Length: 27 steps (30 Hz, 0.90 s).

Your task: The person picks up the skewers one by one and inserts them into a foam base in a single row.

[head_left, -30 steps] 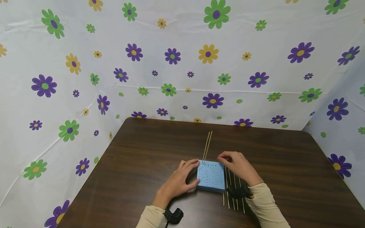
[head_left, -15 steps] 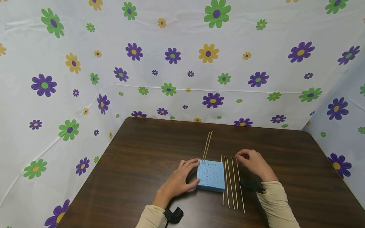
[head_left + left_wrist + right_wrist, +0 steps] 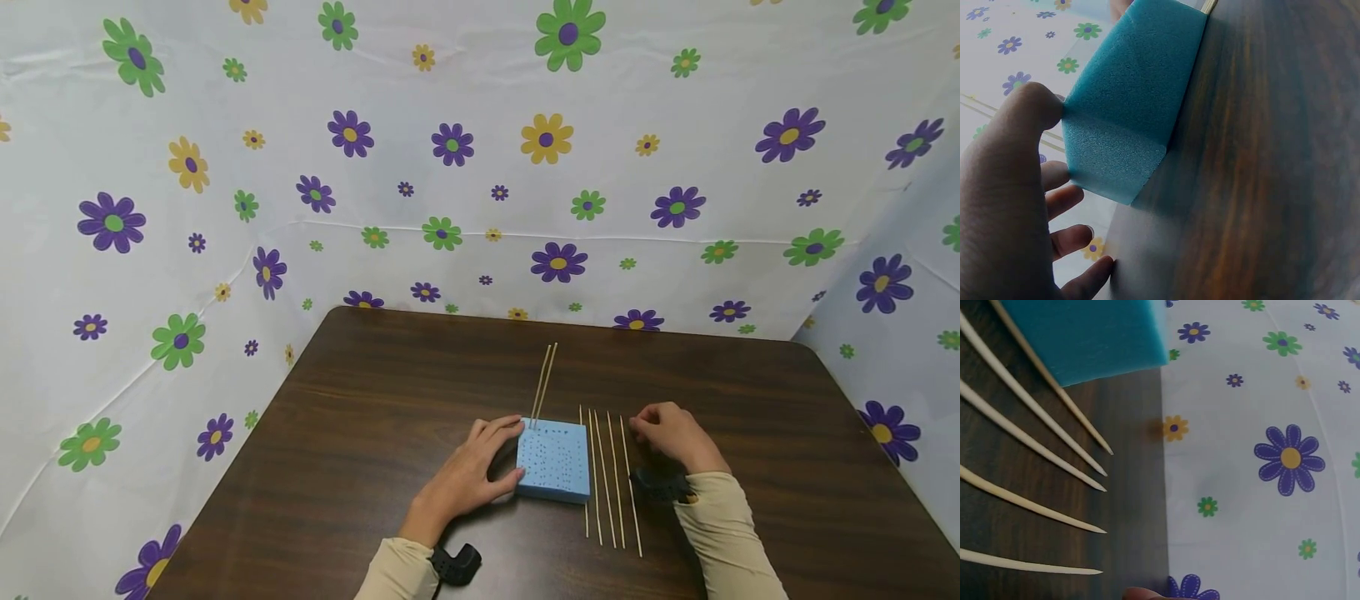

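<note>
A light blue foam block [image 3: 553, 458] dotted with small holes lies on the table. My left hand [image 3: 467, 482] holds it at its left side, thumb at the near corner and fingers at the far one. In the left wrist view the thumb [image 3: 1038, 106] touches the block's edge. Two wooden skewers [image 3: 543, 383] stand up from the block's far left corner. Several more skewers [image 3: 615, 479] lie side by side right of the block, pointed tips away from me. My right hand [image 3: 678, 437] is just right of the outermost skewer's tip, fingers loosely bent, holding nothing visible.
The dark wood-grain table [image 3: 390, 392] extends around the block. A white cloth [image 3: 450, 100] with purple, green and yellow flowers hangs behind it and at both sides. Black wrist cameras [image 3: 456, 565] sit on both wrists.
My right hand has moved right, from beside the block's far right corner, across the skewers to just past the outermost one. The left hand and the block have stayed put.
</note>
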Available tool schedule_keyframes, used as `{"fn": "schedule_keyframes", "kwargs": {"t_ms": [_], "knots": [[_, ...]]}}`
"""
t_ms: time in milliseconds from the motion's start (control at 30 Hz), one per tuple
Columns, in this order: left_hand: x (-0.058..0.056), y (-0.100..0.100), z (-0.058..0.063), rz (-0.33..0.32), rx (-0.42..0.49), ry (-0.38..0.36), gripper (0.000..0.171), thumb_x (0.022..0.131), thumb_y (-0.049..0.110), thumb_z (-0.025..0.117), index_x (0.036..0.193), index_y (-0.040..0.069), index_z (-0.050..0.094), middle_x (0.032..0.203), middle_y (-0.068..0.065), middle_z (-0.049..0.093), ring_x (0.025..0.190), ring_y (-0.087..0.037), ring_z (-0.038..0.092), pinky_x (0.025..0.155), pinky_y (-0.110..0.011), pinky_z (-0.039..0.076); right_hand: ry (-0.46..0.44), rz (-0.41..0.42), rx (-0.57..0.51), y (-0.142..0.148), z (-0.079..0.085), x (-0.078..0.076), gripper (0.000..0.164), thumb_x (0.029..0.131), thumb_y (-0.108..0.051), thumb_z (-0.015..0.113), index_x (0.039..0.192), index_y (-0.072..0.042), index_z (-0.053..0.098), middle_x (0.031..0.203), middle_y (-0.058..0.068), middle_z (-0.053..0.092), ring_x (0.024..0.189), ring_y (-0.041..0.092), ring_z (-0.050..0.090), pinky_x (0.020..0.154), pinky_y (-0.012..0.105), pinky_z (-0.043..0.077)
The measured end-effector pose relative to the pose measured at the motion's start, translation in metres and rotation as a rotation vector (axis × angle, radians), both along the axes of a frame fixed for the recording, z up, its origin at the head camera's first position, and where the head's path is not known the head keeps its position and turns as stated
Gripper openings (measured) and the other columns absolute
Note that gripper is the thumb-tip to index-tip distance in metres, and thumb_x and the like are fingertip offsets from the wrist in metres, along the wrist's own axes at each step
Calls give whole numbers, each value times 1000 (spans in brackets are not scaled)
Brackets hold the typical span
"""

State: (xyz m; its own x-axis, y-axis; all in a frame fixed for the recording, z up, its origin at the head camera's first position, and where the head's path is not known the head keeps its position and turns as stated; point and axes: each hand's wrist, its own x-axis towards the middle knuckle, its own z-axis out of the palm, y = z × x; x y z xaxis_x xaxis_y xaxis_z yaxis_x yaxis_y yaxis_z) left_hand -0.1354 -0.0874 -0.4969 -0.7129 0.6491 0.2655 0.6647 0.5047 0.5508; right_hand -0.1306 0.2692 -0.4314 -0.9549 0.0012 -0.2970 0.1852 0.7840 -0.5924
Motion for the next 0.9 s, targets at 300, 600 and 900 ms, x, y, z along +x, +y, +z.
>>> {"fn": "schedule_keyframes", "kwargs": {"t_ms": [300,600,900], "knots": [[0,0,0,-4,2,15,62,102,44,62,157,21,46,165,0,43,128,-15,47,93,-44,54,-48,-19,18,-4,-3,1,26,102,-22,64,102,3,72,88,11,72,74,19,65,70,39,53],[1,0,0,3,-4,25,62,102,47,62,157,21,46,165,1,42,130,-15,47,93,-45,54,-52,-53,78,-9,-3,3,30,98,-29,70,98,1,74,83,8,68,74,20,60,65,36,47],[1,0,0,7,-9,12,63,101,46,63,157,21,46,165,1,42,130,-14,47,95,-45,54,-67,-93,111,-12,-5,2,32,97,-32,72,94,-1,74,77,5,62,71,20,56,61,33,42]]}}
